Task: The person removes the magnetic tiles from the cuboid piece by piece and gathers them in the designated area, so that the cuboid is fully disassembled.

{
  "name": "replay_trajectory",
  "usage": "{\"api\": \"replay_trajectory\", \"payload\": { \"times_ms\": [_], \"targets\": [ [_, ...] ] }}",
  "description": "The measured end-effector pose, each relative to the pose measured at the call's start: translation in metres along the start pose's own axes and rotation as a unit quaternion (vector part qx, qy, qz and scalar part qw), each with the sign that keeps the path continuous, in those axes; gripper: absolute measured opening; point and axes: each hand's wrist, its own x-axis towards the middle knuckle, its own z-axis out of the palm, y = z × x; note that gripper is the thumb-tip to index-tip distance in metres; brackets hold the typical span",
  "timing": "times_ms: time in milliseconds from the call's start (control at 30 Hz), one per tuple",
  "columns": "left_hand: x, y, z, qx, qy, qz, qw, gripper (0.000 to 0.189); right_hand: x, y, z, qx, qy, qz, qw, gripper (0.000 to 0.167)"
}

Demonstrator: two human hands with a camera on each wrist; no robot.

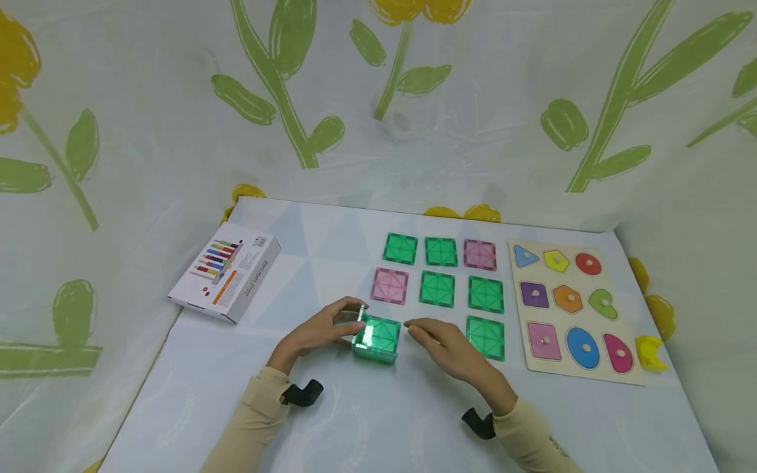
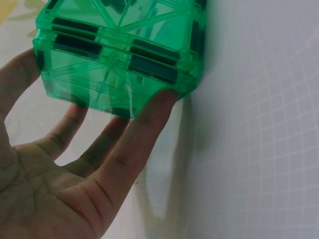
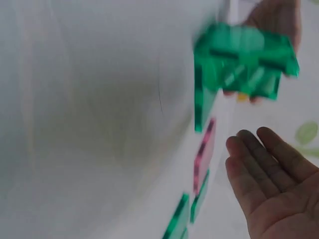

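Observation:
My left hand (image 1: 315,330) holds a small boxlike build of translucent green magnetic tiles (image 1: 379,336), thumb on the near part of its left side and fingers farther back. In the left wrist view, the thumb and fingertips touch the joined green tiles (image 2: 112,59), whose dark magnets line the edges. My right hand (image 1: 451,351) hovers just right of the build, apart from it and holding nothing. Its fingers (image 3: 271,159) are straight in the right wrist view, where the green build (image 3: 239,62) looks blurred.
Several flat green tiles (image 1: 437,289) and two pink ones (image 1: 389,286) lie behind and to the right. A wooden shape puzzle board (image 1: 572,322) is at the right, a yellow piece (image 1: 651,353) by its edge. On the left stands a white box (image 1: 227,270) picturing an abacus.

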Motion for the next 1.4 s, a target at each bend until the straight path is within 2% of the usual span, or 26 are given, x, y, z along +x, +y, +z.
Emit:
{"api": "replay_trajectory", "payload": {
  "times_ms": [133,233,467,733,1000,1400],
  "targets": [
    [0.000,0.000,0.000,0.000,0.001,-0.003,1.0000,0.059,0.006,-0.007,0.019,0.017,-0.066,-0.036,0.9970,0.053],
    [0.000,0.000,0.000,0.000,0.002,-0.005,1.0000,0.059,0.010,-0.011,0.030,0.017,-0.086,-0.053,0.9947,0.054],
    [0.000,-0.001,0.000,-0.004,-0.001,-0.002,1.0000,0.058,0.018,-0.014,0.046,-0.008,-0.069,-0.081,0.9942,0.035],
    [0.001,-0.001,0.000,-0.006,-0.002,0.001,1.0000,0.058,0.022,-0.018,0.053,-0.006,-0.057,-0.102,0.9931,0.026],
    [0.001,-0.003,0.000,-0.005,-0.003,0.003,1.0000,0.058,0.022,-0.016,0.057,0.006,-0.065,-0.095,0.9934,0.027],
    [0.001,-0.002,-0.001,-0.010,-0.007,0.006,0.9999,0.058,0.018,-0.017,0.062,-0.016,-0.058,-0.084,0.9946,0.032]
  ]
}}
